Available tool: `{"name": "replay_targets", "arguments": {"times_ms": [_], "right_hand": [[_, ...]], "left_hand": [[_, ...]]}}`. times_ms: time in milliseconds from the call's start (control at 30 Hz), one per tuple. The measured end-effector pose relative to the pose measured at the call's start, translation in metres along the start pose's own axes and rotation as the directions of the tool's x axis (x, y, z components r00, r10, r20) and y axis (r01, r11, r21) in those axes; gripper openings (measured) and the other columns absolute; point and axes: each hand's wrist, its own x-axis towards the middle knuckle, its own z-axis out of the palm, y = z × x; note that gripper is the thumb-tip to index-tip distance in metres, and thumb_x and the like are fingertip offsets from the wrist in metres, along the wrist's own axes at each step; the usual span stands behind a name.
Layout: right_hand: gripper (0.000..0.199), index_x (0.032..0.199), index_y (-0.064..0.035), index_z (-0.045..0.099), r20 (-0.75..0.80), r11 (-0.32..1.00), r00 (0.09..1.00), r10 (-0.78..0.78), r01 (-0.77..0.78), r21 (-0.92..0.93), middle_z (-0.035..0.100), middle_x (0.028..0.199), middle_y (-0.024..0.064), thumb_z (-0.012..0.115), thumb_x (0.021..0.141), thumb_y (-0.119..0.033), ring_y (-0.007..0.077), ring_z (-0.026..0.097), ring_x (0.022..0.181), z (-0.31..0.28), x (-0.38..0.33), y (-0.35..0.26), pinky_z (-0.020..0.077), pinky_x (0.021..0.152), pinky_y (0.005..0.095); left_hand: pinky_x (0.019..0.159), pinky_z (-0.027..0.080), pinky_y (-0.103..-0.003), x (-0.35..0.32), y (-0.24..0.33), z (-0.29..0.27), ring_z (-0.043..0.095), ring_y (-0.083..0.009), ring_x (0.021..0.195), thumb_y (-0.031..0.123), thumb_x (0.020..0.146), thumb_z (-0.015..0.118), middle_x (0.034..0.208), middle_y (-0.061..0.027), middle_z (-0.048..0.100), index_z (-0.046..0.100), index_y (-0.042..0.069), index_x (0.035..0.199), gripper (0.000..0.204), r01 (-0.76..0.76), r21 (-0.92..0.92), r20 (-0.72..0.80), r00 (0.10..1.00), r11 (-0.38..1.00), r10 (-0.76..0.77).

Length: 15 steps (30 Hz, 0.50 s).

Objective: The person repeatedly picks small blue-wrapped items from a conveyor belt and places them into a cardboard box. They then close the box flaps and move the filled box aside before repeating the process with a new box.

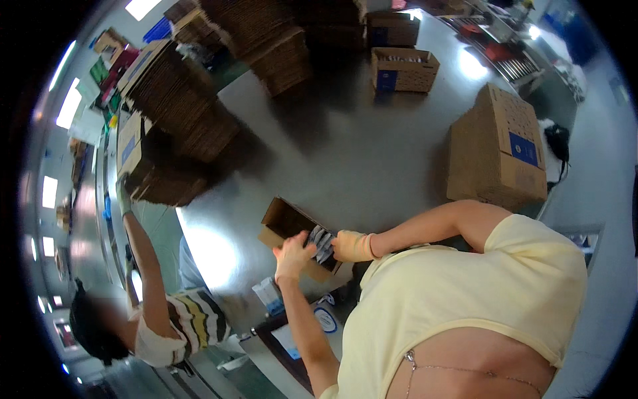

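Observation:
An opened brown cardboard box (282, 214) sits at the table's near edge, its flaps spread. Several silver-grey packets (322, 245) stand packed in its right part, while the left part is dark inside. My left hand (293, 257) is bare and reaches over the near side of the box, fingers apart beside the packets. A cream knit glove covers my right hand (352, 246), which comes in from the right with curled fingers against the packets. Its fingertips are partly hidden among them.
A large carton (495, 149) stands at the right. Smaller boxes (404, 70) are at the back. Tall stacks of flattened cardboard (176, 100) rise at the left, where a co-worker (166, 319) reaches toward them. A white-and-blue pack (268, 294) lies left of my forearm.

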Motion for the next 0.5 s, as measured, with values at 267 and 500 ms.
{"name": "replay_targets", "arguments": {"times_ms": [267,500], "right_hand": [[0.012,0.086,-0.0122,0.065,-0.039,1.0,0.999,0.006,-0.006,-0.013,0.063,0.089,0.0108,0.057,0.078,-0.014,0.026,0.063,0.081,0.001,0.002,-0.021,0.051,0.063,0.0355],[0.013,0.087,-0.0124,0.066,-0.079,0.996,0.997,-0.023,0.016,-0.086,0.065,0.091,0.0112,0.059,0.076,-0.014,0.0242,0.062,0.09,0.011,-0.036,-0.032,0.0506,0.064,0.0345]], "left_hand": [[0.087,0.05,-0.039,0.043,0.004,0.109,0.064,-0.0315,0.099,0.026,0.089,0.045,0.106,-0.0155,0.066,0.07,0.01,0.099,0.031,0.292,-0.194,0.225,0.943,0.936,-0.247],[0.093,0.044,-0.041,-0.049,0.06,0.11,0.055,-0.0343,0.108,0.017,0.089,0.049,0.113,-0.0182,0.061,0.062,0.003,0.109,0.028,-0.105,-0.604,-0.491,0.829,0.79,-0.265]]}}
